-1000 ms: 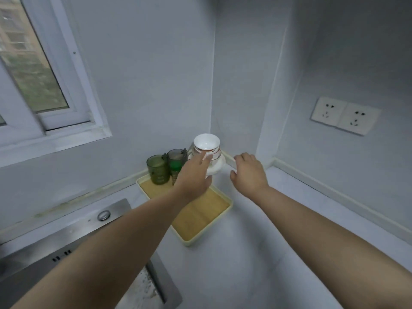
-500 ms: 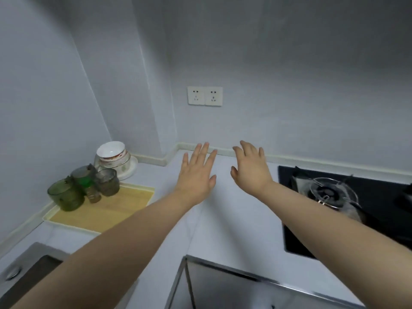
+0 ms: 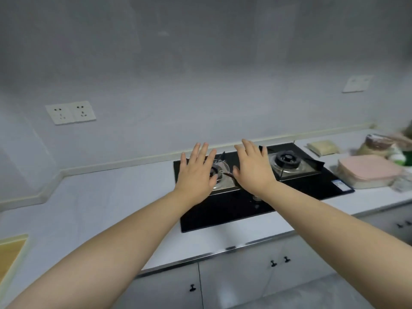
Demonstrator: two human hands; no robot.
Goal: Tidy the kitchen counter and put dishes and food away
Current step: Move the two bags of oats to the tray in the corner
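The view swung right, away from the tray corner. Both empty hands, left hand (image 3: pixel 195 175) and right hand (image 3: pixel 254 170), moved over the stove (image 3: pixel 256 206), and food packages (image 3: pixel 367 175) appeared

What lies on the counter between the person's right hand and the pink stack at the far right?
In the head view, the right burner of the black hob lies between the right hand and the pink stack; nothing else stands there.

Dim, flat, grey light with no hard shadows; soft motion blur throughout, heaviest far right of both grips; wide-angle bending at edges.
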